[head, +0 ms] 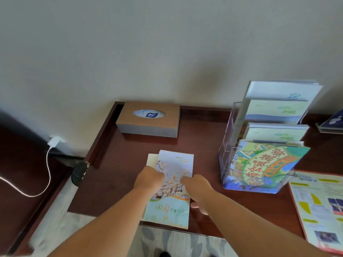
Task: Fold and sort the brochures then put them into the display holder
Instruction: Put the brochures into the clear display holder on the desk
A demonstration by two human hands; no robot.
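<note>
The surface is a dark red-brown wooden desk with a low raised border at its back and left side. It stands against a plain cream wall. Under the front edge of the desk a grey patterned carpet shows. On the left, low on the wall, a white charger is plugged in, and its white cable hangs down in a curve.

At the back of the desk a wooden tissue box lies near the wall. On the right stands the clear display holder with stepped pockets. A colourful brochure fills its front pocket and pale brochures stand in the pockets behind. Just beside the holder, at the right edge of the view, an open leaflet lies flat. A small dark round thing sits at the left corner of the desk; what it is, I cannot tell.

The flower brochure lies flat near the front edge of the desk, well apart from the holder, and a pale sheet shows from under its upper left corner. Both forearms reach in from below. The left hand is at the left edge of the flower brochure with the fingers curled closely on it. The right hand lies over the right edge with bent fingers on the paper and the thumb beside it; whether it pinches the paper I cannot tell.
</note>
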